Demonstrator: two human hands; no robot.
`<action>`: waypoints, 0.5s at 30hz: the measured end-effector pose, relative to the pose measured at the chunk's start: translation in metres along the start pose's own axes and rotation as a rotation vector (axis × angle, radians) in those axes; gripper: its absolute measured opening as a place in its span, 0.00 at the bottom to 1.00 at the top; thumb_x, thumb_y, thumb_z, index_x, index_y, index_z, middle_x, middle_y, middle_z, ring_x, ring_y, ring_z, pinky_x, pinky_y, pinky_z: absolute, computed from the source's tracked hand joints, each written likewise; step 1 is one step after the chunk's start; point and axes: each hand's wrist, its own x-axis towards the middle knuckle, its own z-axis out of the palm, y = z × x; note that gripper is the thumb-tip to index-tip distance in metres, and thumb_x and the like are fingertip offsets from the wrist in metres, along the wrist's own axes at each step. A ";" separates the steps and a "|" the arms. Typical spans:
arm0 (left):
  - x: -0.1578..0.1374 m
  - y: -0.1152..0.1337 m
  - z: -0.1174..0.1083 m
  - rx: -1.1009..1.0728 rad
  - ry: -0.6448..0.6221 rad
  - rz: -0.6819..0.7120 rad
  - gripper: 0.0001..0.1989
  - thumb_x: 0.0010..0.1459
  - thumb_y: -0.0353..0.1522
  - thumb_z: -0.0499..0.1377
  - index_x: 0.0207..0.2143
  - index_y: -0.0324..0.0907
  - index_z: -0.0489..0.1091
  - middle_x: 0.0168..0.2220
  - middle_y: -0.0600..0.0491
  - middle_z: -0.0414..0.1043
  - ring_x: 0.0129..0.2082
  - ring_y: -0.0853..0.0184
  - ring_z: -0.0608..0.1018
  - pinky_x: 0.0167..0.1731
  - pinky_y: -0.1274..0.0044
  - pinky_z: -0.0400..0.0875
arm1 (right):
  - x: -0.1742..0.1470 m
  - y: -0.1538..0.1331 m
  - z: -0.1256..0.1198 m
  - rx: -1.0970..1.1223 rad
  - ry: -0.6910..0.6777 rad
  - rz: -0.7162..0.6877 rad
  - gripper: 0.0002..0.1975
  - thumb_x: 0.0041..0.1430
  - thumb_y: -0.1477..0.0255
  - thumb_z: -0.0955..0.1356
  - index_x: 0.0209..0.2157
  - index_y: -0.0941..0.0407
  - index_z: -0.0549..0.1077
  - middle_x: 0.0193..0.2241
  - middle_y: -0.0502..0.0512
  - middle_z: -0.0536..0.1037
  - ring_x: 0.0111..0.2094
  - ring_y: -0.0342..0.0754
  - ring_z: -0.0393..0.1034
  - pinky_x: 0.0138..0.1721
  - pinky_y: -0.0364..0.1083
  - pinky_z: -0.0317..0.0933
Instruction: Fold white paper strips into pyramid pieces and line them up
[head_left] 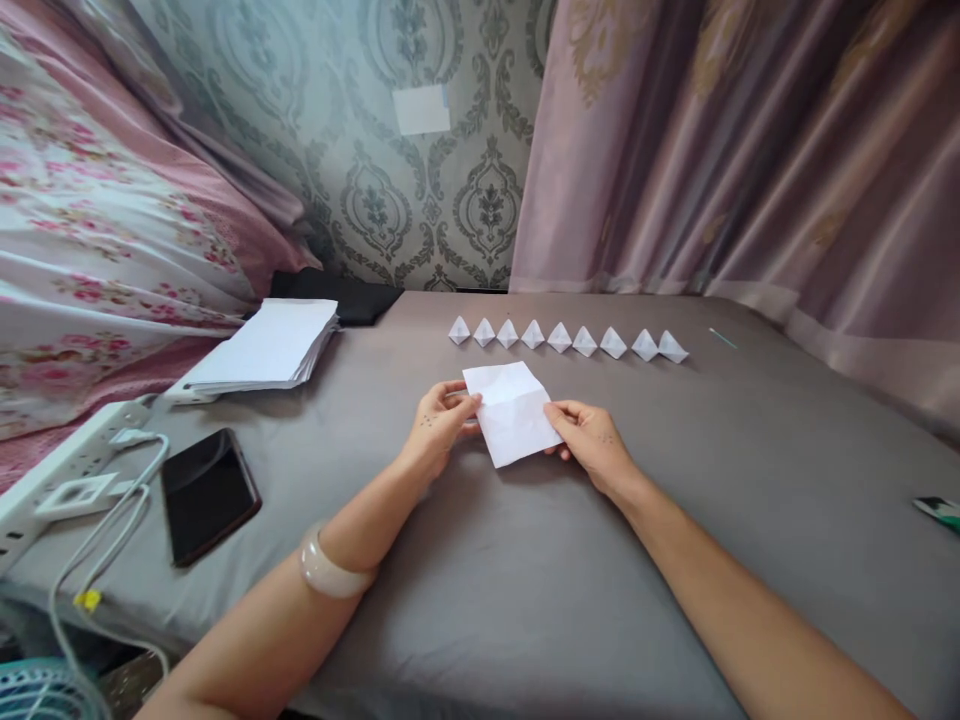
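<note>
A small white sheet of paper (516, 420) with a crease across its middle is held above the grey surface. My left hand (441, 422) pinches its left edge, thumb on top and fingers beneath. On the opposite edge, my right hand (589, 437) grips it the same way; the fingers under the sheet are partly hidden. Beyond the paper stands a row of several small folded white paper shapes (559, 338), pointed at the top, apart from both hands.
On the left lie a stack of white paper (266, 345), a black phone (210, 495), and a white power strip (71, 470) with cables. A black flat item (352, 298) sits behind the stack. Curtains (637, 150) hang at the back right. A green-and-white object (937, 512) lies far right.
</note>
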 end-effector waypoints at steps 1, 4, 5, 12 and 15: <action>0.001 0.000 0.000 0.000 -0.014 -0.032 0.22 0.46 0.31 0.67 0.43 0.37 0.66 0.34 0.48 0.74 0.33 0.66 0.77 0.30 0.75 0.74 | 0.001 0.001 -0.001 -0.015 0.003 0.000 0.16 0.51 0.60 0.68 0.34 0.59 0.75 0.18 0.49 0.74 0.17 0.41 0.65 0.15 0.39 0.52; 0.001 0.000 -0.001 -0.024 -0.049 -0.045 0.22 0.44 0.30 0.68 0.42 0.37 0.67 0.34 0.48 0.75 0.33 0.67 0.77 0.32 0.75 0.74 | 0.003 0.002 -0.003 -0.044 0.021 -0.033 0.16 0.50 0.60 0.69 0.34 0.59 0.76 0.23 0.52 0.78 0.22 0.42 0.68 0.20 0.40 0.58; 0.002 0.000 -0.002 -0.033 -0.063 -0.033 0.21 0.44 0.30 0.68 0.41 0.37 0.68 0.35 0.48 0.75 0.34 0.67 0.77 0.32 0.75 0.73 | 0.003 0.001 -0.003 -0.030 0.017 -0.049 0.16 0.49 0.60 0.70 0.34 0.58 0.76 0.26 0.53 0.79 0.24 0.44 0.70 0.23 0.41 0.61; 0.002 0.003 -0.004 0.054 -0.125 0.070 0.17 0.46 0.36 0.68 0.37 0.38 0.72 0.40 0.46 0.77 0.35 0.68 0.76 0.30 0.78 0.68 | 0.004 -0.004 -0.005 0.112 -0.013 -0.136 0.20 0.43 0.58 0.74 0.35 0.57 0.77 0.33 0.54 0.81 0.35 0.48 0.74 0.42 0.49 0.65; -0.001 0.005 -0.003 0.151 -0.160 0.128 0.14 0.46 0.38 0.68 0.34 0.39 0.73 0.32 0.51 0.77 0.27 0.72 0.74 0.23 0.81 0.62 | 0.005 -0.004 -0.006 0.103 0.026 -0.199 0.18 0.44 0.58 0.74 0.32 0.57 0.77 0.31 0.53 0.81 0.34 0.48 0.73 0.42 0.49 0.65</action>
